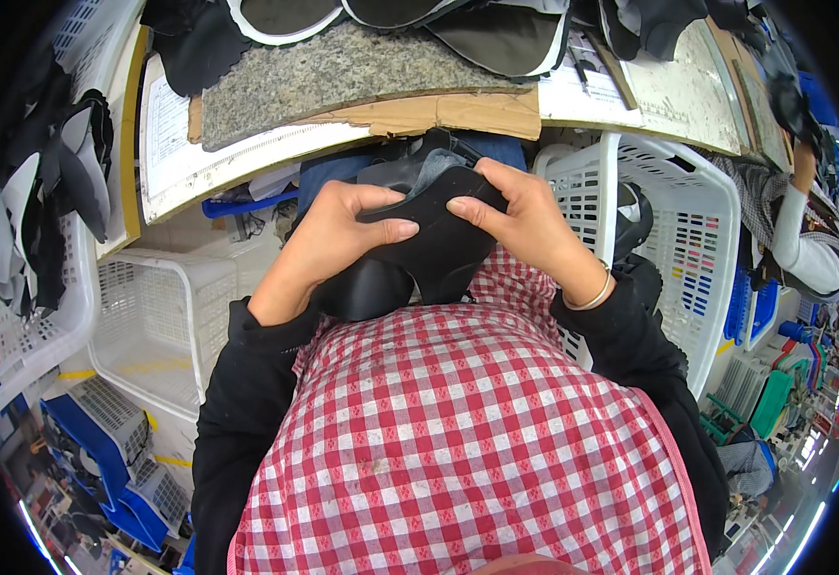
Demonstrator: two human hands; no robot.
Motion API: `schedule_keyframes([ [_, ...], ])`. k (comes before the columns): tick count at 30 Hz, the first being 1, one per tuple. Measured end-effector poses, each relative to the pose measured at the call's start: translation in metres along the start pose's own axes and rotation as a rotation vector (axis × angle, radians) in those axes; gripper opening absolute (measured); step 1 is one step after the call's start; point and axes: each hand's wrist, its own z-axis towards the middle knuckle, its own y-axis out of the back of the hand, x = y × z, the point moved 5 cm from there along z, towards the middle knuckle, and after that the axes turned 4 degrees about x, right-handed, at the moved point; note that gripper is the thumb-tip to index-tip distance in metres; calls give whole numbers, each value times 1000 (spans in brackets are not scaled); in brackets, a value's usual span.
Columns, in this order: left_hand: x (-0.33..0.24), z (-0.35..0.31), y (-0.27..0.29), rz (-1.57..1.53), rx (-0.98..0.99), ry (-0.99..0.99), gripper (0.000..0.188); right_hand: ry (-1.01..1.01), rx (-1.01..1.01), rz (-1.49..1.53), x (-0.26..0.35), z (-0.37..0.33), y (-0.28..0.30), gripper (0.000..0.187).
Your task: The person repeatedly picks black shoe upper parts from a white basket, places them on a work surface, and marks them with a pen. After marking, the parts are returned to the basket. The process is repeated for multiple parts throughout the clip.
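Observation:
Above my lap, a black shoe upper (pixel 445 237) of smooth, leather-like material is held between both hands, with grey fuzzy lining showing at its top edge. My left hand (pixel 350 222) pinches its left side, thumb lying on the near face. On the right side my right hand (pixel 527 218) grips the upper edge, its thumb pressed on the black face and the other fingers mostly hidden behind. More black material (pixel 367 290) hangs below the left hand, over the checked apron (pixel 419 412).
Ahead, a white worktable (pixel 683 105) carries a grey stone-like slab (pixel 362 81), cardboard (pixel 448 113) and more black pieces (pixel 501 38). White plastic baskets stand at right (pixel 717 192) and left (pixel 146 331). Black and white pieces (pixel 79 163) pile at far left. Another person's sleeve (pixel 803 244) shows at right.

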Motion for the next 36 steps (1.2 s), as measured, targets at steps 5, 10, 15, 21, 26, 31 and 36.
schedule_keyframes([
  [5,-10,5,-9,102,-16,-15,21,137,-128,-116,4,-6,4,33],
  [10,-10,4,-22,-42,-82,-57,32,21,-205,145,-13,-12,7,32],
  [15,-17,9,-16,-157,-12,-37,42,-87,-144,329,-27,-12,6,32],
  [21,-40,21,5,178,-62,-45,23,-78,-118,334,-23,-13,9,33],
  [26,-42,29,-2,98,-84,-17,20,-63,-155,298,-19,-16,6,35],
  [31,-46,33,-9,118,-38,-68,20,11,-243,166,-14,-21,7,37],
  [36,-49,33,-7,168,-52,-65,21,24,-278,130,-13,-22,7,39],
])
